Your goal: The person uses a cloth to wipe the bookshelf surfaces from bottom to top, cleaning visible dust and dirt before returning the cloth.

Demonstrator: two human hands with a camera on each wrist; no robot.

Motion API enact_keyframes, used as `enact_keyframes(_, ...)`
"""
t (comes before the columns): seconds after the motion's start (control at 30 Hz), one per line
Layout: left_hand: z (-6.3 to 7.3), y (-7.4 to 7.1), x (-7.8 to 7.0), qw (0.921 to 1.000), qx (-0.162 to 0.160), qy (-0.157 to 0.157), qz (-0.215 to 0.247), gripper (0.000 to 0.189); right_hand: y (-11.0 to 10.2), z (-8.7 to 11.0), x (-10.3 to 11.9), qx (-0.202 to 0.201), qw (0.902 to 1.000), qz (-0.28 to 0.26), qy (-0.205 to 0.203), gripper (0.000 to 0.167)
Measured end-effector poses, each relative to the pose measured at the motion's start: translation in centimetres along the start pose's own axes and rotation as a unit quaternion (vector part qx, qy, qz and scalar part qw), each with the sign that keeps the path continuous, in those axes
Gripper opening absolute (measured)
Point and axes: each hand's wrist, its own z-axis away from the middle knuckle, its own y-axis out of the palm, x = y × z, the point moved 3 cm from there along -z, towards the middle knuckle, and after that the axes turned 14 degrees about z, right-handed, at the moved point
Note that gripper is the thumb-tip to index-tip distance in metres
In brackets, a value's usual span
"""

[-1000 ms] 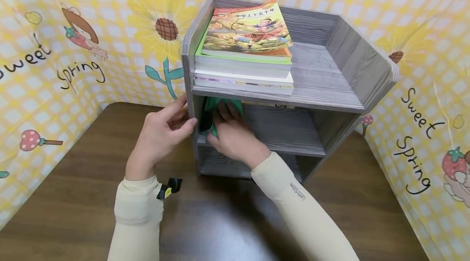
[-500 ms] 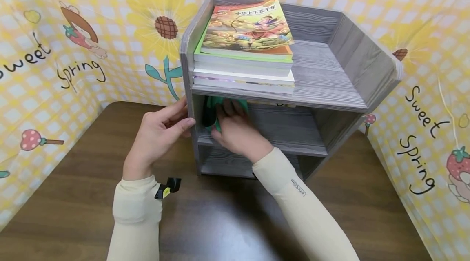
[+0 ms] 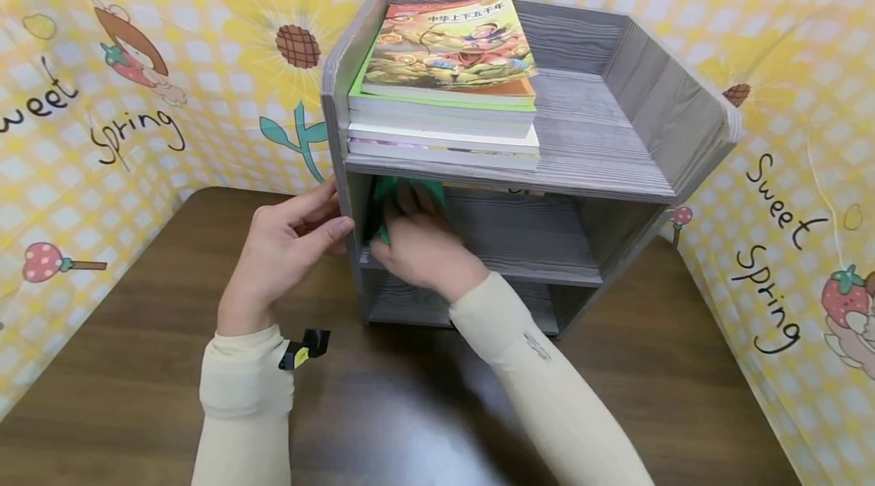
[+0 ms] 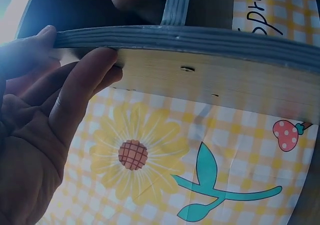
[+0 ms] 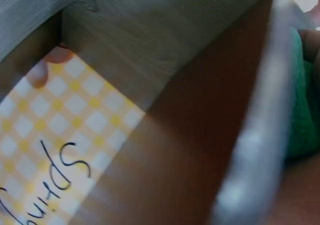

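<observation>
A small grey wood-grain bookshelf [image 3: 611, 121] stands on the brown table. My left hand [image 3: 276, 247] pinches the front edge of its left side panel [image 3: 336, 121]; in the left wrist view, the thumb and the fingers [image 4: 87, 80] lie on opposite faces of the panel [image 4: 165, 35]. My right hand [image 3: 427, 247] reaches into the middle compartment, near that panel's inner face, and holds a green cloth [image 3: 432, 190] bunched under its fingers. At the right edge of the right wrist view, part of the green cloth [image 5: 303, 127] shows. The fingertips deep in the compartment are partly hidden.
Several books [image 3: 451, 53] lie stacked at the left of the bookshelf's top level. A lower compartment [image 3: 424, 300] sits beneath the middle board. Yellow checked fabric [image 3: 171, 167] hangs behind and on both sides of the table [image 3: 171, 364].
My right hand shifts slightly right with the green cloth, then back left toward the side panel. The left hand keeps its grip on the panel. The head view drifts a little.
</observation>
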Motion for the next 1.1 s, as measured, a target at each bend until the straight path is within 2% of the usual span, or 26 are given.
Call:
enact_keyframes(0.07, -0.1, 0.0, 0.0, 1.0000, -0.005, -0.004, 0.003, 0.052, 0.2, -0.7, -0.2, 0.022, 0.9992, -0.027, 0.022, 0.069)
enact_keyframes(0.13, -0.1, 0.0, 0.1, 0.9999, -0.007, -0.005, 0.010, 0.052, 0.2, -0.6, -0.3, 0.035, 0.9980, -0.043, 0.032, 0.069)
enact_keyframes(0.3, -0.1, -0.2, 0.1, 0.9995, -0.008, -0.002, 0.031, 0.048, -0.4, 1.5, 0.7, 0.021, 0.9993, -0.032, -0.005, 0.063)
enact_keyframes(0.37, -0.1, -0.2, 0.1, 0.9992, -0.007, 0.001, 0.039, 0.047, -0.6, 1.8, 1.0, 0.013, 0.9994, -0.030, -0.010, 0.061)
enact_keyframes(0.47, -0.1, -0.1, 0.1, 0.9985, -0.009, 0.007, 0.054, 0.049, -0.7, 1.1, 1.0, 0.000, 0.9997, -0.022, 0.005, 0.062)
enact_keyframes(0.6, -0.2, 0.0, 0.3, 0.9982, -0.013, 0.007, 0.059, 0.051, -0.3, -0.1, 0.6, 0.008, 0.9994, -0.021, 0.026, 0.066)
enact_keyframes(0.7, -0.2, 0.0, 0.3, 0.9984, -0.016, 0.000, 0.053, 0.052, -0.1, -0.1, 0.5, 0.016, 0.9993, -0.025, 0.023, 0.066)
enact_keyframes(0.93, -0.2, -0.1, 0.1, 0.9981, -0.012, -0.026, 0.055, 0.054, -0.6, 2.3, 1.3, 0.020, 0.9996, -0.020, -0.009, 0.062)
enact_keyframes(1.1, 0.1, -0.2, 0.2, 0.9968, -0.023, -0.040, 0.064, 0.060, -0.4, 0.6, 0.8, 0.039, 0.9982, -0.042, 0.018, 0.066)
